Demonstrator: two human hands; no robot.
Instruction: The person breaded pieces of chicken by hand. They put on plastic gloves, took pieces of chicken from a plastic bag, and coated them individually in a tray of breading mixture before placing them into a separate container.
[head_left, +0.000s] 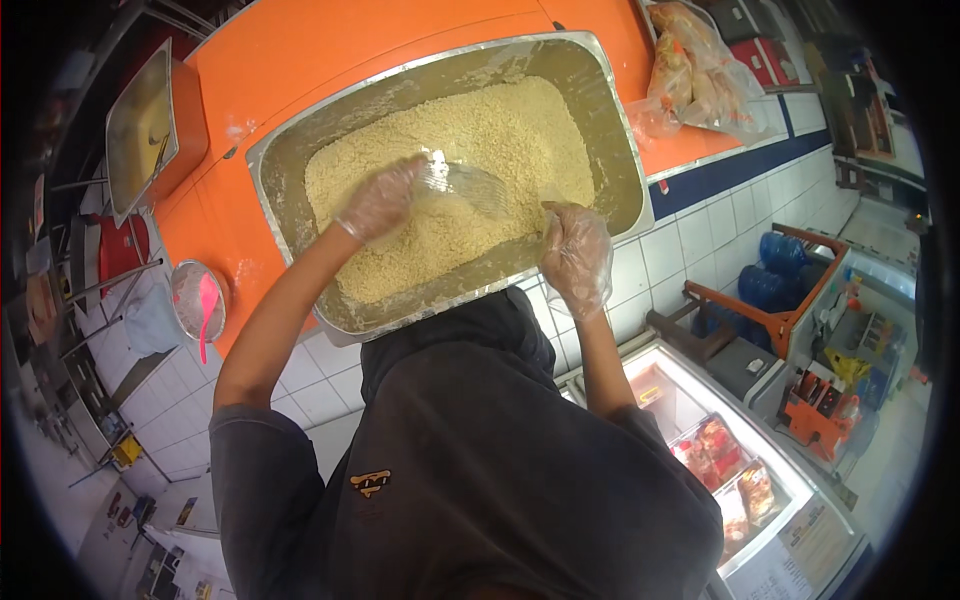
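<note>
A large metal pan (630, 180) stands on the orange table at its near edge, holding a deep bed of pale yellow crumbly meal (480, 127). My left hand (386, 196), in a clear plastic glove, is over the meal and grips a shiny, ribbed, see-through utensil (465, 184). Its exact kind is hard to tell through the blur and glare. My right hand (576, 255), in a loose clear glove, is at the pan's near right side with curled fingers. Whether it grips the rim or only a loose bit of plastic is unclear.
On the orange table (225, 202), a deep metal container (161, 142) stands at left, near a bowl (187, 307) with a pink spoon (206, 307). Plastic bags of food (694, 75) lie at upper right. A lit display case (720, 450) stands at lower right.
</note>
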